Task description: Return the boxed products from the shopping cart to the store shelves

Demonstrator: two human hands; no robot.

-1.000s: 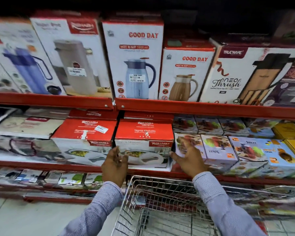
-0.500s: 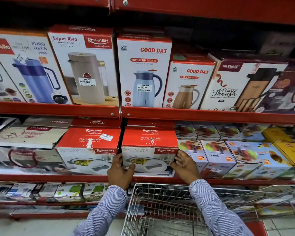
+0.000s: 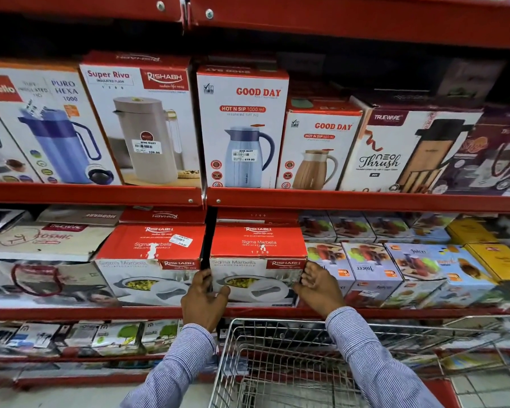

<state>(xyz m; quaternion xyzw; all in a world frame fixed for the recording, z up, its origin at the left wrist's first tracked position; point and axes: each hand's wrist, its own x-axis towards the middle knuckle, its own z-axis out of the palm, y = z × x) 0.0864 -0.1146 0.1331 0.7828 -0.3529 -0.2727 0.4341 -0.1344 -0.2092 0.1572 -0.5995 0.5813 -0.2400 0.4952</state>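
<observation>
A red and white Sigma Marbella casserole box (image 3: 258,254) sits on the middle red shelf (image 3: 100,313), right of an identical box (image 3: 150,257). My left hand (image 3: 202,298) grips its lower left front corner, fingers in the gap between the two boxes. My right hand (image 3: 318,285) presses against its right side, next to the juicer boxes (image 3: 371,269). The wire shopping cart (image 3: 277,363) stands directly below my arms; what its basket holds cannot be made out.
The upper shelf (image 3: 336,200) carries tall flask boxes, among them Good Day (image 3: 242,128) and Super Riva (image 3: 142,122). Yellow boxes (image 3: 495,260) sit at far right. Flat packs (image 3: 71,337) line the bottom shelf.
The view has tilted upward and come closer. Both hands moved from hovering in front of the box to holding its two sides, and the box sits further back on the shelf.
</observation>
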